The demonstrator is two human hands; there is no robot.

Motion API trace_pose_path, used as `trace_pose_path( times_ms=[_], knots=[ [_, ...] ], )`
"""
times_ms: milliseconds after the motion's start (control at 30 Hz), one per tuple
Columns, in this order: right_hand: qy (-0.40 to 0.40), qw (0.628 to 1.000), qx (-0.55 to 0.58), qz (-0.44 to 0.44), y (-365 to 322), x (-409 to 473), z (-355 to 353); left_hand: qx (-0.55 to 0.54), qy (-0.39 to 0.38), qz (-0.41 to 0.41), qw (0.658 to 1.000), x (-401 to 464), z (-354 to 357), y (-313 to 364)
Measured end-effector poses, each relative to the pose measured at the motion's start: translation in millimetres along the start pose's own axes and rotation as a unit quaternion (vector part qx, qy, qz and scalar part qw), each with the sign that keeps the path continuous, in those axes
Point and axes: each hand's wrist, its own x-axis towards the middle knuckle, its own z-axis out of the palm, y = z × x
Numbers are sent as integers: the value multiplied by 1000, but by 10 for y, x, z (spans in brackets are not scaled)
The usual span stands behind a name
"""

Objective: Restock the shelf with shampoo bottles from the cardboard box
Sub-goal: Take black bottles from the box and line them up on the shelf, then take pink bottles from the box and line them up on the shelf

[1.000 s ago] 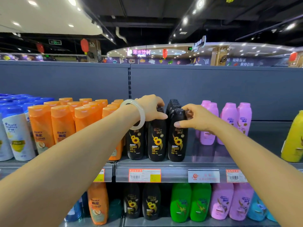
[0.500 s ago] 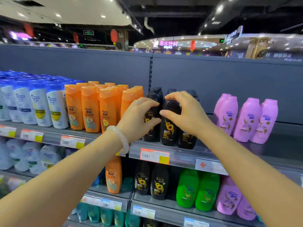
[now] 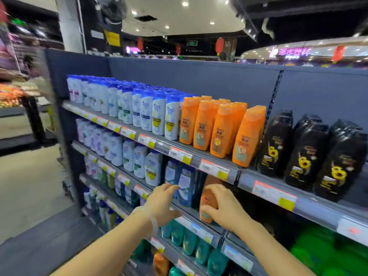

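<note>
Black shampoo bottles with sunflower labels [image 3: 306,156] stand in rows at the right end of the top shelf [image 3: 199,159]. Both of my hands hang below that shelf, apart from the black bottles. My left hand [image 3: 163,204], with a pale bracelet on the wrist, has its fingers spread and holds nothing. My right hand [image 3: 223,210] has loosely curved fingers and hovers in front of an orange bottle [image 3: 207,196] on the second shelf; I see no grip on it. No cardboard box is in view.
Orange bottles [image 3: 219,128] and white bottles with blue caps [image 3: 143,112] fill the top shelf to the left of the black ones. Teal bottles [image 3: 189,240] and green bottles [image 3: 318,255] stand on lower shelves. The aisle floor [image 3: 29,186] lies to the left.
Both hands have let go of the black bottles on the top shelf and dropped to second-shelf height. The view has swung left, showing the shelf's end and the aisle.
</note>
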Motion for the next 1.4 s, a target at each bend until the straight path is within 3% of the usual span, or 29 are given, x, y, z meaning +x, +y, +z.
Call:
trace_pose_path(
  times_ms=[233, 533, 833, 1133, 1400],
  knots=[
    [-97, 995, -8, 30, -842, 242, 924, -5, -54, -71, 996, -516, -7, -1145],
    [-250, 965, 34, 76, -2074, 342, 2799, -6, -157, -160, 974, -1371, 237, -3059],
    [-327, 929, 70, 158, -2127, 455, 3769, -9, -243, -236, 941, -1469, 671, -4069],
    [-317, 884, 177, 295, -2115, 915, 4546, 20, -322, -265, 909, -1179, 800, -4885],
    [-271, 828, 221, 439, -2312, 1482, 5821, 19, -432, -207, 878, -535, 1345, -5982]
  ],
)
